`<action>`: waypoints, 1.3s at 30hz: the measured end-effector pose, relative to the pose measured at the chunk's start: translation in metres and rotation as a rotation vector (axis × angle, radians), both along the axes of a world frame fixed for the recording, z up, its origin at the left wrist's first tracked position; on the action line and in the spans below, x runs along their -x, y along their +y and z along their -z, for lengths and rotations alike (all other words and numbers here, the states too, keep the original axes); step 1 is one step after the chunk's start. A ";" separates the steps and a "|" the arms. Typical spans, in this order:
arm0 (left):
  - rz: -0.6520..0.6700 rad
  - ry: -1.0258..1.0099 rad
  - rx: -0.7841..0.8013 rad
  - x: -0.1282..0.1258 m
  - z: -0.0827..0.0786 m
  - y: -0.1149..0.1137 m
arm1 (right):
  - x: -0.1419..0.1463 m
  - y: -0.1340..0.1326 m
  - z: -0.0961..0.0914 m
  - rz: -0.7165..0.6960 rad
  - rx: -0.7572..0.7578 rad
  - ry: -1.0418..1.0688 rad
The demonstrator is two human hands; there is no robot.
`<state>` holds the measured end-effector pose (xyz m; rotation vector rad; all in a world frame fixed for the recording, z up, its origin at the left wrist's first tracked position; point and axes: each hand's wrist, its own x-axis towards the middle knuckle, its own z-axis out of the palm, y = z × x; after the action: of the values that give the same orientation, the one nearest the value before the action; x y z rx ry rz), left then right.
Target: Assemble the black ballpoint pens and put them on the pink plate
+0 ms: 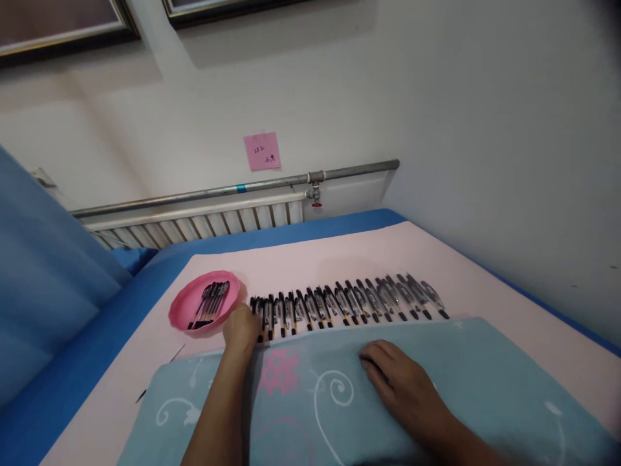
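Note:
A long row of several black pens point(347, 301) lies side by side on a pink sheet point(339, 255), their near ends tucked under a light blue patterned towel point(310, 395). My left hand point(241, 329) reaches to the row's left end, fingers curled around the leftmost pens. My right hand point(394, 375) rests flat on the towel, fingers spread and slightly bent, holding nothing. A pink dish point(183, 310) with several more black pens point(211, 303) sits just left of my left hand.
The pink sheet covers a blue table point(72, 375) set against a white wall. A radiator point(204, 223) and a metal pipe point(272, 184) run along the back. A pink sticky note point(262, 151) hangs on the wall. Blue fabric point(39, 272) stands at the left.

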<state>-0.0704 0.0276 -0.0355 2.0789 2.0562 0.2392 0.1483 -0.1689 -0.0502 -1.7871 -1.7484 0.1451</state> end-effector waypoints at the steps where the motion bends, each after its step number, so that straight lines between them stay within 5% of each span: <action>1: -0.006 -0.013 -0.004 0.001 0.000 0.000 | 0.000 0.000 0.000 -0.001 0.002 -0.001; 8: -0.050 -0.186 -0.060 0.015 -0.015 -0.004 | -0.002 0.001 -0.004 -0.035 0.041 0.052; 13: 0.160 -0.765 0.064 -0.008 -0.045 -0.010 | 0.009 0.027 -0.059 -0.079 0.042 0.224; 16: 0.314 -1.065 0.185 -0.036 -0.062 -0.013 | 0.018 0.069 -0.096 -0.104 -0.059 0.331; 19: 0.417 -1.172 0.197 -0.057 -0.072 -0.010 | 0.022 0.116 -0.111 -0.126 -0.042 0.473; 24: 0.418 -1.268 0.194 -0.065 -0.063 0.000 | 0.027 0.156 -0.091 -0.102 0.057 0.690; 32: 0.334 -1.473 0.415 -0.057 -0.023 0.002 | 0.024 0.157 -0.049 -0.159 0.221 0.969; 39: 0.195 -1.445 0.529 -0.050 -0.029 -0.001 | 0.011 0.160 -0.051 -0.024 -0.059 1.300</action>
<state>-0.0204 0.0264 -0.0062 1.0833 0.8616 0.7609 0.1373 -0.0093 0.0011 -1.1049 -0.7832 0.9906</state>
